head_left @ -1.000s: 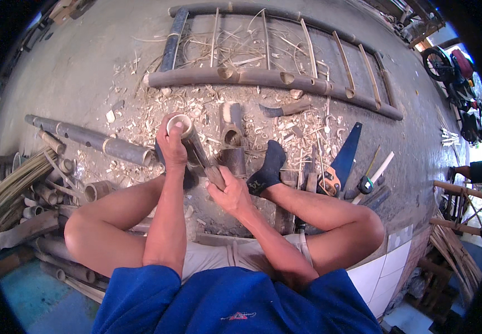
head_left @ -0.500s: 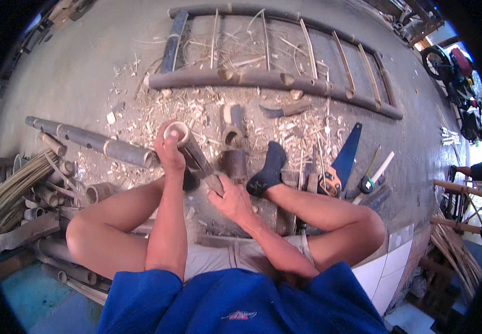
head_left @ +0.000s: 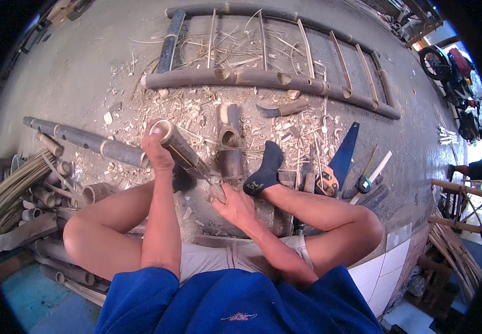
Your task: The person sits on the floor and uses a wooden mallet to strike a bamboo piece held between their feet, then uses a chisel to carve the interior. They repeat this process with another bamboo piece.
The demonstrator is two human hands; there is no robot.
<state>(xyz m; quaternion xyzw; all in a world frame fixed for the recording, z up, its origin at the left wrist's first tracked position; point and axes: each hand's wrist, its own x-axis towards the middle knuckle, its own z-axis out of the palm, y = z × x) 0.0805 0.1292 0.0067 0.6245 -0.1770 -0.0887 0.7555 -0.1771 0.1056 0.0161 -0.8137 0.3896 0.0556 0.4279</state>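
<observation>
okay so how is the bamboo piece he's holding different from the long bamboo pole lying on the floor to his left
The held bamboo piece is short and raised off the floor, tilted, its open end up by the left hand; the long bamboo pole is several sections long and lies flat among shavings. The held piece is gripped by the left hand, with the right hand at its lower end; the pole is untouched. Both are hollow, dark-skinned bamboo.
</observation>
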